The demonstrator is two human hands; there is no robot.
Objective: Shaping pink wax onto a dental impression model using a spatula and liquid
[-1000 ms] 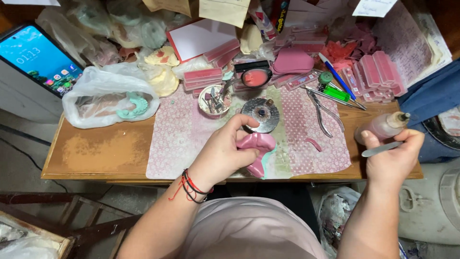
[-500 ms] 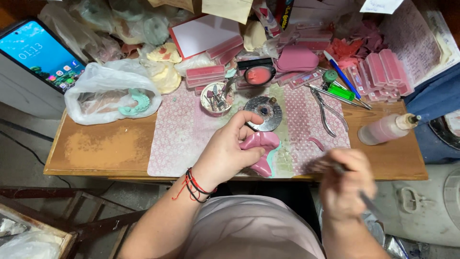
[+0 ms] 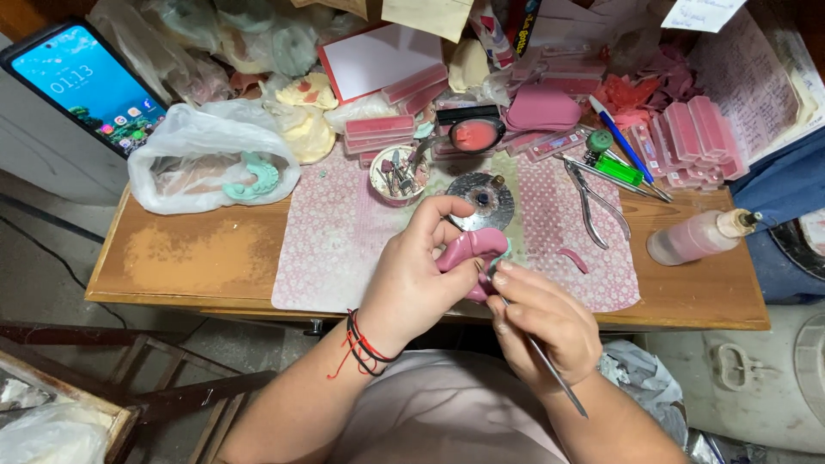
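Looking down, we see a wooden table point(image 3: 198, 258) with a patterned pink mat point(image 3: 344, 249) spread across its middle, and a clear plastic bag point(image 3: 202, 155) holding a teal arch-shaped cast lying to the left of the mat. A phone with a lit screen point(image 3: 82, 86) leans at the far left, well apart from the hands. Our left hand point(image 3: 412, 279) is curled around a pink arch-shaped wax piece point(image 3: 473, 251), thumb and fingers gripping it above the near edge of the mat. Our right hand point(image 3: 541, 322) is pinched on a thin metal tool point(image 3: 537, 352), its tip meeting the wax piece and its handle slanting back toward the body. Just beyond the wax piece sits a round metal disc point(image 3: 483, 199), and beside that a small bowl of tool bits point(image 3: 397, 172). To the right lie metal pliers point(image 3: 593, 202) on the mat and a pink squeeze bottle point(image 3: 696, 236) on its side on the bare wood. A small curved pink strip point(image 3: 574, 259) rests near the right hand.
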